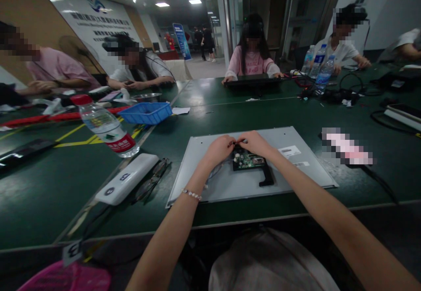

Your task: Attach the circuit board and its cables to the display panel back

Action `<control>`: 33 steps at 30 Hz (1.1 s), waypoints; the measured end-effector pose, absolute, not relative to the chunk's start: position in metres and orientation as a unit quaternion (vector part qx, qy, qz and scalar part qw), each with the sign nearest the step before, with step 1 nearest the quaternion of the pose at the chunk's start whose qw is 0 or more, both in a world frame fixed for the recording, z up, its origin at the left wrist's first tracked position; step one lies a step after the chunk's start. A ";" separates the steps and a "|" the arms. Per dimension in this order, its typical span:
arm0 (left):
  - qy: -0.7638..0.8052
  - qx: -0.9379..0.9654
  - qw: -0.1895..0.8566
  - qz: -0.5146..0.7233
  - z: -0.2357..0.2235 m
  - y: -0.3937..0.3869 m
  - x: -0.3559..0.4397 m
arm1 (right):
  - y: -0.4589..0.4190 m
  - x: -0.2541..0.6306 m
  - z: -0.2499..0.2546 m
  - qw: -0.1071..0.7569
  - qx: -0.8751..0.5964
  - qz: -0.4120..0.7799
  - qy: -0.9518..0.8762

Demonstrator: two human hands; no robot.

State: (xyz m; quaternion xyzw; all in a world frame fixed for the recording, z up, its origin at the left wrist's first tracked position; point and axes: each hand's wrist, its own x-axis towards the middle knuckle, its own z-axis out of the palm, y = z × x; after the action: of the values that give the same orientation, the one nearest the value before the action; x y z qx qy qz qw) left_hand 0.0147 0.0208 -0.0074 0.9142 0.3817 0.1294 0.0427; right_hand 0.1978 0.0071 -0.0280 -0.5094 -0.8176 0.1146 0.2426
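Note:
A flat grey panel (217, 191), like the back of a screen, lies on the table in front of me. On its middle rests a green circuit board (246, 160) in a black plastic frame (268, 178), one arm of which sticks out toward me. My left hand (219, 149) and my right hand (253, 143) meet at the far edge of the board. The fingers of both are pinched around a small dark piece, too small to name. Thin pale wires (215, 170) lie beside my left wrist.
Left of the panel are a white power bank (128, 179), glasses (153, 179), a water bottle (110, 129) and a blue tray (146, 113). A phone-like object (347, 146) with a cable lies at right. Several people sit around the green table (210, 107).

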 end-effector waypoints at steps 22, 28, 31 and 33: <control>0.413 0.892 0.082 0.166 -0.011 0.022 0.019 | -0.003 0.191 -0.012 0.168 -0.514 0.051 -0.839; 0.406 0.892 0.091 0.176 -0.015 0.023 0.015 | -0.002 0.193 -0.013 0.188 -0.548 0.032 -0.814; 0.406 0.890 0.099 0.184 -0.015 0.023 0.015 | -0.003 0.192 -0.013 0.197 -0.555 0.027 -0.807; 0.407 0.886 0.109 0.191 -0.015 0.023 0.014 | -0.003 0.192 -0.014 0.196 -0.547 0.040 -0.813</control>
State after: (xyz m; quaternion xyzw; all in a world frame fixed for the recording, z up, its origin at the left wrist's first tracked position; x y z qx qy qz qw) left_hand 0.0142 0.0230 -0.0154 0.8865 0.4072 0.1908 0.1091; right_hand 0.1916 -0.0032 -0.0139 -0.5470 -0.8129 0.0398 0.1960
